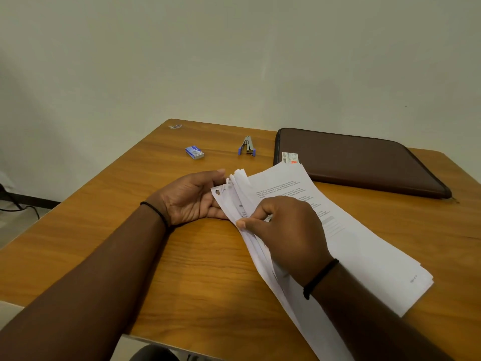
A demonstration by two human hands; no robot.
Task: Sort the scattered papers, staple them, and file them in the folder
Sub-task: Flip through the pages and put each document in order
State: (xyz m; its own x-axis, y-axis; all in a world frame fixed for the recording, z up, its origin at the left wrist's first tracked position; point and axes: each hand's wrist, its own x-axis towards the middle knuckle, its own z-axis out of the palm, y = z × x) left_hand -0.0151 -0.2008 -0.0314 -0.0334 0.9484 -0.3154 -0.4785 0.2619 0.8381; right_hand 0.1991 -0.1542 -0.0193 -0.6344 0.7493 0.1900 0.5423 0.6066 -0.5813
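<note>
From the head view, a stack of papers point(346, 230) lies on the wooden table point(182, 256), running from near the middle toward the near right edge, its left edges fanned and lifted. The right hand point(285, 230) rests on the stack, thumb and curled fingers pinching the edge of a few sheets. The left hand point(191, 198) lies palm-up just left of the stack — fingers gently curved around the fanned top corner, supporting it from beneath.

Toward the far right corner sits a brown zippered folder point(364, 162), closed and flat; the top of the stack touches or overlaps its near left corner. A stapler point(247, 146) stands near the far edge, left of the folder — a small blue staple box point(194, 152) lies further left.
</note>
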